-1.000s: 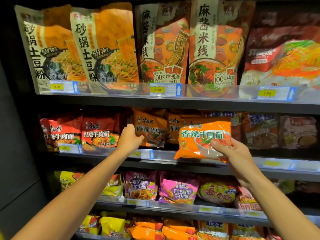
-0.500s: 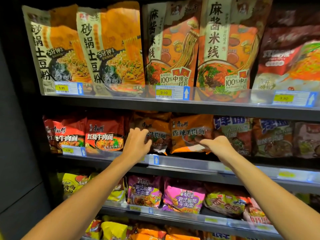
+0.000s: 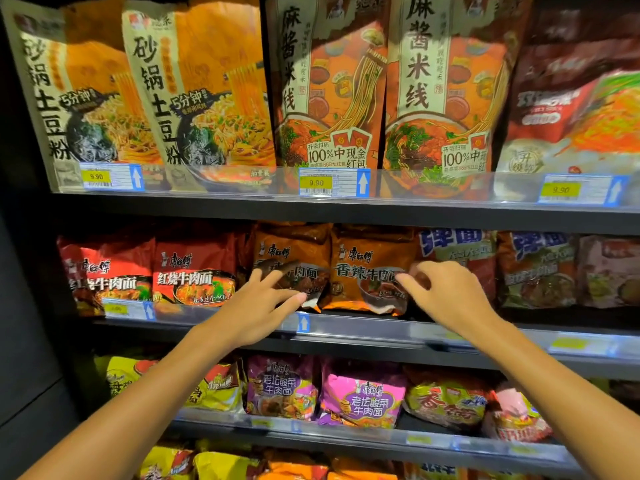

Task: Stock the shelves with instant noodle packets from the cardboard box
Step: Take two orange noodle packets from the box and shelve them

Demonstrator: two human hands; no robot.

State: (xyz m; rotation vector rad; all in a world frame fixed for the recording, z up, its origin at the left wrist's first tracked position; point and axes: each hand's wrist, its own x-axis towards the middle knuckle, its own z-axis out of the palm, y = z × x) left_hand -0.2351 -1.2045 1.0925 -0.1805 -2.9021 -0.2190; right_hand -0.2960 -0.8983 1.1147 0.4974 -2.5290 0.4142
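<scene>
Two orange instant noodle packets stand side by side on the middle shelf [image 3: 360, 329]. My left hand [image 3: 256, 306] is open with its fingers spread, the fingertips resting on the lower part of the left orange packet [image 3: 294, 249]. My right hand [image 3: 446, 292] reaches in from the right. Its loosely curled fingers touch the right edge of the right orange packet [image 3: 363, 292], which stands on the shelf on its own. The cardboard box is out of view.
Red beef noodle packets [image 3: 194, 271] sit left of the orange ones, blue-labelled packets [image 3: 457, 251] to the right. Tall noodle bags [image 3: 207, 91] fill the upper shelf. Purple and yellow packets [image 3: 360, 393] fill the lower shelf. A dark wall [image 3: 24, 306] bounds the left side.
My right hand carried an orange packet up from the front of the shelf, set it in beside the other orange packet and loosened its hold. My left hand's fingers spread onto the left packet.
</scene>
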